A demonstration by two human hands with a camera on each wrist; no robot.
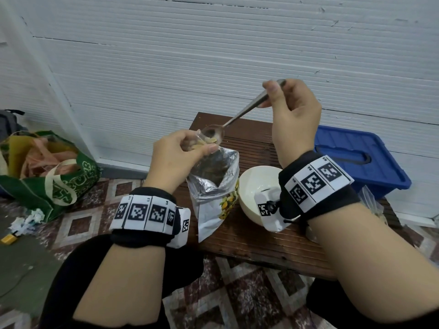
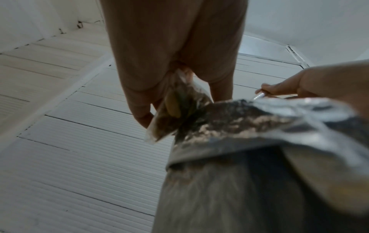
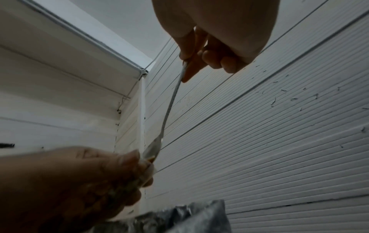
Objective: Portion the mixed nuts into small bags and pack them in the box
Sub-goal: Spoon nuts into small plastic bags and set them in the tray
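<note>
Currently your left hand (image 1: pixel 174 154) pinches the mouth of the small clear bag (image 2: pixel 175 108) above the open foil nut pouch (image 1: pixel 213 179) on the worktop (image 1: pixel 256 243), while your right hand (image 1: pixel 293 119) grips the spoon (image 1: pixel 237 116), its bowl tipped at the bag opening. Keep that narrow mouth spread, because a slack pinch lets it collapse and nuts spill outside. Avoid nudging the upright pouch with your wrist; it looks light enough to topple toward the white bowl (image 1: pixel 255 186), well short of the blue box (image 1: pixel 356 160).
</note>
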